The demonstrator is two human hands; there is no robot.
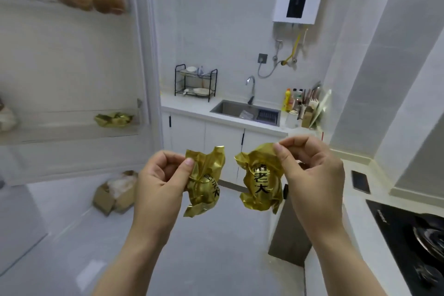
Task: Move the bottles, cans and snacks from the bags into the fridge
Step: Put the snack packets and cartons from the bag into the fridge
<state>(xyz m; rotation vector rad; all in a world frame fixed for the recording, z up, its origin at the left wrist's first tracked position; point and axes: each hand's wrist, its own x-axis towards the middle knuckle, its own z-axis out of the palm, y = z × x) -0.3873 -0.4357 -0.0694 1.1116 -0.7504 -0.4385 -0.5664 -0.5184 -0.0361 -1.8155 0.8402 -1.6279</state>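
2 crinkled gold foil snack packets with black lettering hang roughly upright, close together but apart. The left packet [206, 182] is pinched at its upper edge between thumb and fingers of the left hand [163, 175], and the right packet [260, 180] is pinched the same way by the right hand [310, 170]. The white fridge door shelf [72, 125], holding a heap of matching gold packets [114, 119], lies up and left of both hands. The left hand is nearer, so it would likely deliver first.

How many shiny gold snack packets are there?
2 clear ones: the left packet, pinched by the left hand, and the right packet, pinched by the right hand. A gold heap on the fridge door shelf holds more, too bunched to count.
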